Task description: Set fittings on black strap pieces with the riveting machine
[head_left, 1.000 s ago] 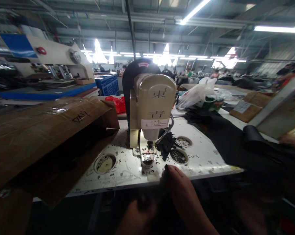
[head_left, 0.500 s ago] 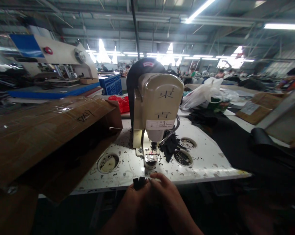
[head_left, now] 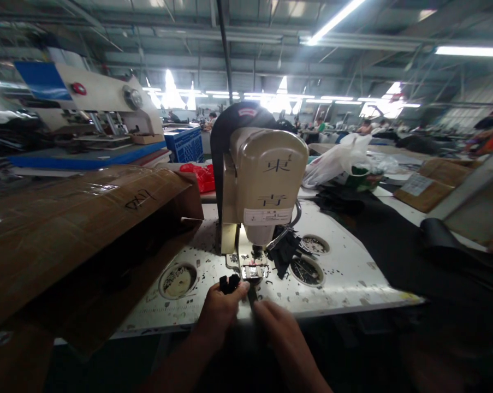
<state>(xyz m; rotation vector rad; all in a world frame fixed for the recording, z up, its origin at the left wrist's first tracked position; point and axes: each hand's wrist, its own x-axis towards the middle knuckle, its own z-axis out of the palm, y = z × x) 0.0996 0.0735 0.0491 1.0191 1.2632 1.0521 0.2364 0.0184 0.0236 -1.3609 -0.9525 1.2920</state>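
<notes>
Just in front of the machine's lit metal plate, my left hand is closed around a small bunch of black strips, their ends poking up above the fingers. Its thumb points right, toward a single dark strip standing between my hands. My right hand is at the table's front edge, fingers curled together with their tips on that strip; its lower end is lost in shadow. Above both hands rises the beige head of the press-like machine.
An open cardboard box lies to the left. Round wells with scraps are set into the white tabletop. Black pieces lie right of the machine's plate, and black sheet material hangs over the right side. Behind it sits a white plastic bag.
My left hand has moved forward and up, bringing the black strips close to the plate. My hands have come apart, and the dark strip between them now shows.
</notes>
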